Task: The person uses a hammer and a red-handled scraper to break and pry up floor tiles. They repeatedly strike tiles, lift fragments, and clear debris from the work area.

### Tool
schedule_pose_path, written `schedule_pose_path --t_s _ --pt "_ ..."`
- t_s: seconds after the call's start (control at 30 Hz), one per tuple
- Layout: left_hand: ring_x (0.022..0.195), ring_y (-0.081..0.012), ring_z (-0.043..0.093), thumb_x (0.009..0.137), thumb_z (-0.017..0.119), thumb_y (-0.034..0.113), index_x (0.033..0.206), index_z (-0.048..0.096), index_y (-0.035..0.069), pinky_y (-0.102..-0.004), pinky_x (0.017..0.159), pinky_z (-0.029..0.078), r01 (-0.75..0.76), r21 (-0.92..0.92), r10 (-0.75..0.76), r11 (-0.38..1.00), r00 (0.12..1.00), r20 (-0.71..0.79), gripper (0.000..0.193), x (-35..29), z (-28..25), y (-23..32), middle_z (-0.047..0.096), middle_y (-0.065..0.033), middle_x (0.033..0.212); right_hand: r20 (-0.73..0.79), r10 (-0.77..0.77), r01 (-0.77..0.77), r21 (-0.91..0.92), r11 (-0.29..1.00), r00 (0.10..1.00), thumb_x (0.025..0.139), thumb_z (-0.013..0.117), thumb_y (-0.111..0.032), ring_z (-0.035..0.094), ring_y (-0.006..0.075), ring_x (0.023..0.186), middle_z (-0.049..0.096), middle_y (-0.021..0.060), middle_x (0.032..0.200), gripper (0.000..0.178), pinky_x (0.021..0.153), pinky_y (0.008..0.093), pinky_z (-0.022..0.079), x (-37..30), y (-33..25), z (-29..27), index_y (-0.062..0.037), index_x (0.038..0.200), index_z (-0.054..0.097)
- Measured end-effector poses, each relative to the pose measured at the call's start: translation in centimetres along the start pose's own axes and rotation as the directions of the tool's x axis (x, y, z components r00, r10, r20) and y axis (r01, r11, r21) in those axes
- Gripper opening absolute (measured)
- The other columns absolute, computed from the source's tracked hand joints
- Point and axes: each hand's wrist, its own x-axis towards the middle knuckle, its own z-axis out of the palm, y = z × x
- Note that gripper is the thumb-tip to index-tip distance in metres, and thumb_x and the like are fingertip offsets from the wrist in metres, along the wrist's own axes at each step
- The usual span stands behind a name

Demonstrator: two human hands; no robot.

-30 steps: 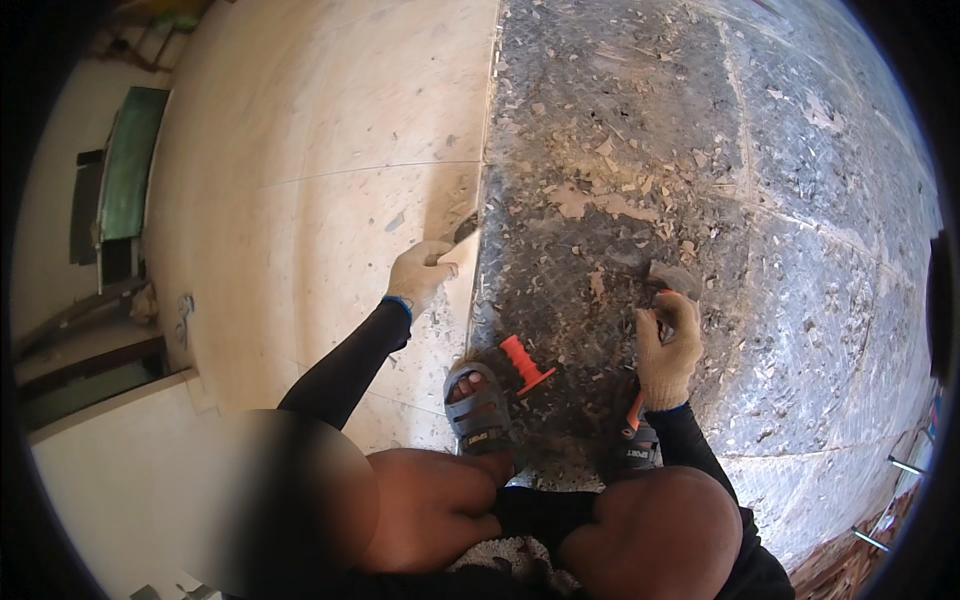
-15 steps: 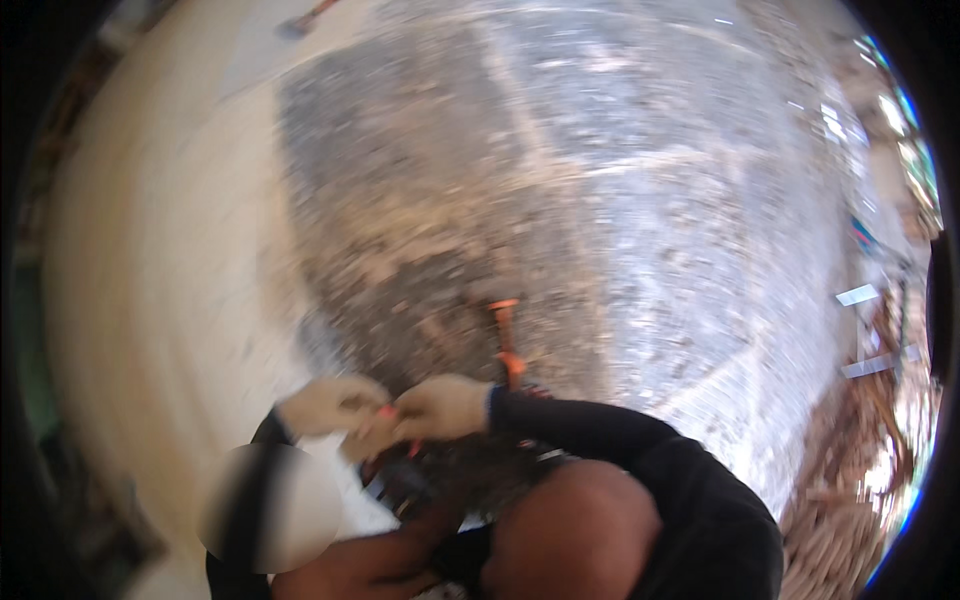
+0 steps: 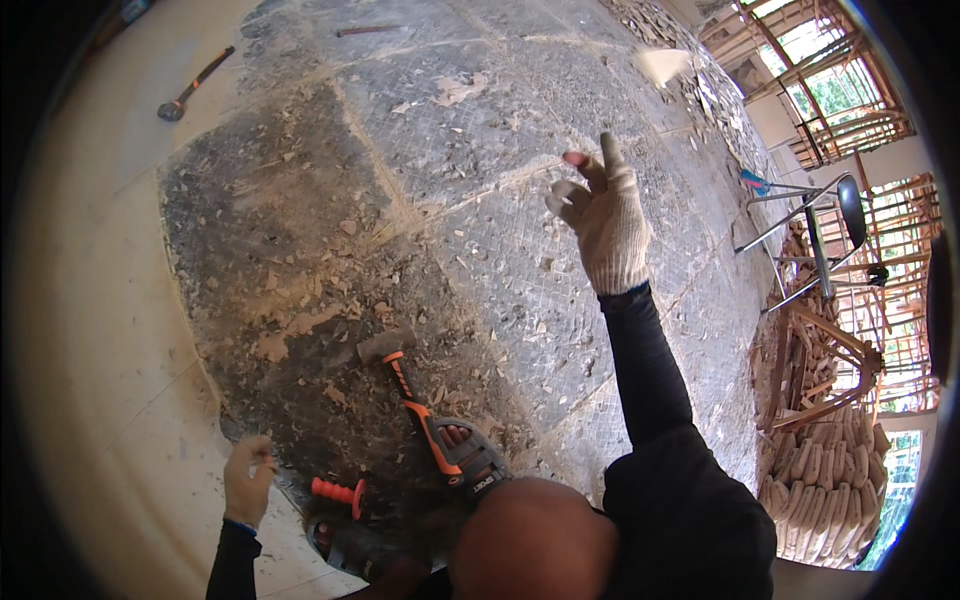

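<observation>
My right hand [image 3: 608,220], in a cream knitted glove, reaches far out over the broken floor, its fingers spread and nothing in them. Beyond it and apart from it shows a pale, blurred wedge-shaped piece [image 3: 665,66]. My left hand [image 3: 248,482], gloved too, is low at the left by the pale floor's edge; its fingers are loosely bent, with no object visible in them. Beside it on the ground lies a red ribbed hand grip with a round guard [image 3: 338,493]; any metal part is hidden. A hammer with an orange and black handle [image 3: 418,412] leans by my sandalled foot.
Another hammer [image 3: 190,88] lies on the pale floor [image 3: 110,300] at upper left. Chips and rubble litter the dark ground [image 3: 270,220]. A thin rod [image 3: 368,30] lies far ahead. At right stand a folding chair [image 3: 825,230] and a stack of wooden pieces [image 3: 825,485].
My hands were together around something red; now they are apart, the right flung forward and right, the left lowered leftward. The red grip now lies on the ground. The view has shifted.
</observation>
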Motion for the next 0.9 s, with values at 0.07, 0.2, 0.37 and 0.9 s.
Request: schedule_pose_path --t_s 0.07,0.2,0.37,0.9 --pt "0.107 -0.0306 0.07 0.078 0.078 0.0 0.123 0.07 0.001 -0.0416 0.096 0.056 -0.262 0.215 0.255 0.941 0.965 0.062 0.046 -0.2 1.0 0.9 0.073 -0.015 0.115 0.048 0.132 -0.117 -0.232 0.966 0.99 0.104 0.068 -0.044 0.07 0.0201 0.093 0.066 0.0161 0.129 0.083 0.091 0.0411 0.063 -2.6 0.5 0.8 -0.0039 0.168 0.033" --pt "0.111 -0.0399 0.068 0.062 0.088 0.009 0.116 0.073 0.007 -0.0496 0.098 0.053 -0.526 0.427 0.434 0.736 0.85 0.299 0.056 -0.5 2.6 4.2 0.073 -0.0163 0.115 0.207 0.342 -0.192 -0.522 0.831 0.917 0.1 0.076 -0.031 0.074 0.0217 0.1 0.074 0.0159 0.119 0.064 0.093 0.0386 0.063 -9.9 5.8 5.6 -0.0033 0.155 0.055" --pt "0.114 -0.0343 0.068 0.063 0.085 0.017 0.114 0.075 0.011 -0.0479 0.098 0.052 -0.588 0.405 0.32 0.7 0.765 0.558 0.052 -0.4 4.5 7.0 0.073 -0.0114 0.114 0.189 0.538 -0.098 -0.883 0.459 0.822 0.093 0.077 -0.04 0.072 0.0399 0.107 0.074 0.0191 0.112 0.049 0.093 0.0488 0.057 -18.0 10.0 7.9 -0.0053 0.127 0.071" --pt "0.099 -0.0313 0.071 0.081 0.076 0.023 0.102 0.075 0.015 -0.0446 0.085 0.053 -0.6 0.562 0.087 0.57 0.724 0.684 0.022 -1.3 8.7 4.3 0.074 -0.0088 0.101 -0.002 0.865 -0.726 -0.545 0.419 0.501 0.095 0.075 -0.034 0.069 0.0263 0.077 0.069 0.0081 0.084 0.032 0.076 0.0399 0.057 -22.2 15.7 8.7 -0.0037 0.105 0.069"
